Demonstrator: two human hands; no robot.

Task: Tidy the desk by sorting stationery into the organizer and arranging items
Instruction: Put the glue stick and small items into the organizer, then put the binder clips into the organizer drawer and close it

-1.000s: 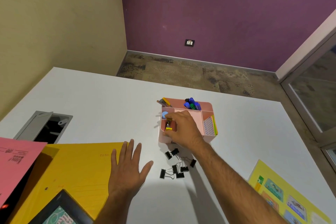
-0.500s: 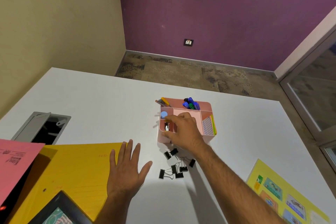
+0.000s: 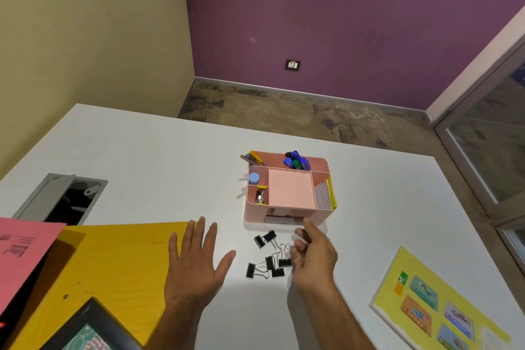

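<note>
I see the pink desk organizer (image 3: pixel 288 189) standing mid-table, with a small stapler (image 3: pixel 260 195) in its front-left compartment and blue markers (image 3: pixel 295 160) upright at the back. Just in front of it lies a loose cluster of black binder clips (image 3: pixel 270 254) on the white desk (image 3: pixel 142 156). The right hand (image 3: pixel 311 257) hovers beside the clips, fingers loosely curled, holding nothing. The left hand (image 3: pixel 196 261) lies flat, fingers spread, overlapping the edge of a yellow file folder (image 3: pixel 113 261).
</note>
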